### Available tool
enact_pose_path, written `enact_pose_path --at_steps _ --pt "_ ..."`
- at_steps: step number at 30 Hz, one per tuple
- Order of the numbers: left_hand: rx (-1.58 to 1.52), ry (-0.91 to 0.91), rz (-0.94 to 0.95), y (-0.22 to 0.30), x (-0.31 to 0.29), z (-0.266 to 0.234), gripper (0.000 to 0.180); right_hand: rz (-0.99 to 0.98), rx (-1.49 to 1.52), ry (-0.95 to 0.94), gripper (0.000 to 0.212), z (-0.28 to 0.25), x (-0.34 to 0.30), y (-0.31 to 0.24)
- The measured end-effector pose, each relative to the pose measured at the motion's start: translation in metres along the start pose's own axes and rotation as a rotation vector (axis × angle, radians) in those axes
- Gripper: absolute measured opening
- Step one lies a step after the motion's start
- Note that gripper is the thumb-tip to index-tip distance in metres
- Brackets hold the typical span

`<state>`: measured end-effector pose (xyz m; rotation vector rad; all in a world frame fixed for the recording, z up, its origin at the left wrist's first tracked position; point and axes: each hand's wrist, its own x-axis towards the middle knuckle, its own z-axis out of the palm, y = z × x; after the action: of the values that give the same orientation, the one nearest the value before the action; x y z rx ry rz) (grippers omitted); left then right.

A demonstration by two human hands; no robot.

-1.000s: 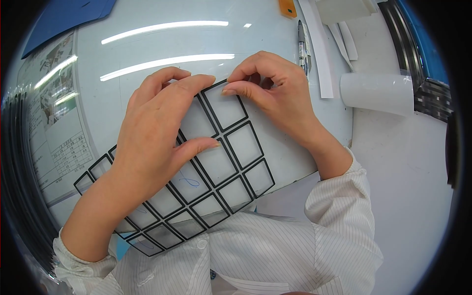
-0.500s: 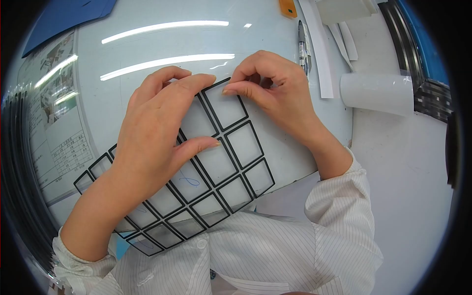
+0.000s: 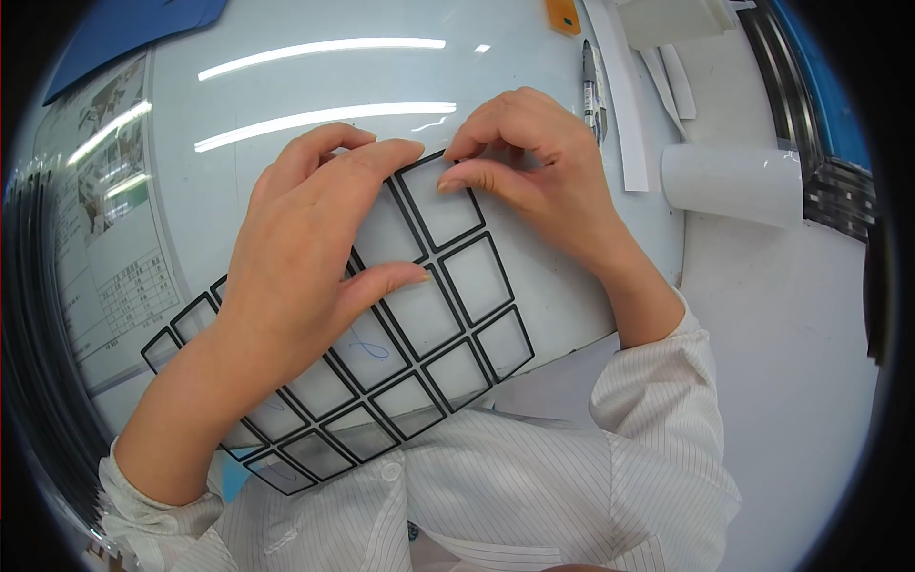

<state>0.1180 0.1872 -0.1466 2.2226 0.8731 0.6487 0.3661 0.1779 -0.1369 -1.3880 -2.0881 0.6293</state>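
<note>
A clear sheet with a grid of black-outlined panes lies slanted before me, its near edge reaching past the table edge toward my shirt. My left hand rests across its left and middle part, thumb and fingers spread apart, hiding several panes. At the far right corner of the sheet, my right hand has thumb and forefinger bent together in a pinch over the corner pane. What exactly sits between those fingertips is too small to make out. Blue pen-like squiggles show through some of the panes.
A printed paper lies under a clear cover on the left, beside a stack of dark strips. A blue folder is at the far left. Toward the far right are a pen, an orange object and a white roll.
My right hand has shifted very slightly; its thumb tip has moved a little away from me and to the right. My left hand and the sheet look nearly the same.
</note>
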Motion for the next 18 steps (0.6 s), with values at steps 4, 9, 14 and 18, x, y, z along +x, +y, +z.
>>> enact_pose_path --at_steps 4,9,14,18 --pt "0.002 0.001 0.009 0.0007 -0.0001 0.0005 0.076 -0.071 0.001 -0.014 0.016 0.0000 0.0026 0.0078" --pt "0.001 0.003 0.011 0.0008 0.0000 0.0003 0.076 -0.019 0.030 -0.020 0.015 0.0007 0.0030 0.0052" --pt "-0.008 0.005 -0.001 0.0009 0.0003 0.0005 0.076 -0.002 -0.002 -0.040 0.015 -0.0006 0.0049 0.0037" --pt "-0.008 0.003 0.013 0.0008 0.0012 0.0004 0.076 -0.010 0.004 -0.039 0.016 -0.0022 0.0042 0.0053"
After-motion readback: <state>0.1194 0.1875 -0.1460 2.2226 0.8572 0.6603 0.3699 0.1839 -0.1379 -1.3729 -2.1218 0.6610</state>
